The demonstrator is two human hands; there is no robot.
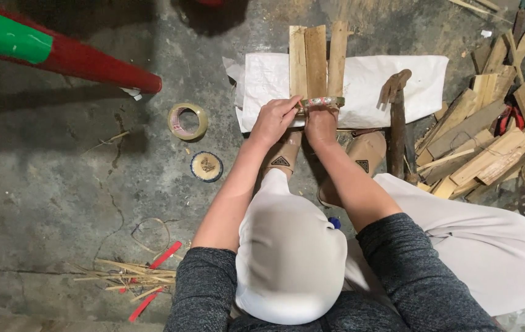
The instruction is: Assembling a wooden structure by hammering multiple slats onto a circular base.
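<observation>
Three flat wooden slats (315, 61) lie side by side on a white sack (373, 86), at twelve o'clock from the knees. The left hand (273, 120) pinches a taped band (322, 102) wrapped across their near ends, and the right hand (321, 125) grips there too. A tape roll (187, 121) sits at nine o'clock from the hands, a hatchet (396, 117) at three o'clock.

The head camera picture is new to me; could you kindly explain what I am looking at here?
A camera worn on a person's head looks straight down at a concrete floor. The left hand and right hand both grip a decorated ring lying across three wooden slats, which rest on a white sack. Left of the hands lie a roll of tape and a small round lid. A hatchet-like tool and a pile of split wood sit on the right.
</observation>
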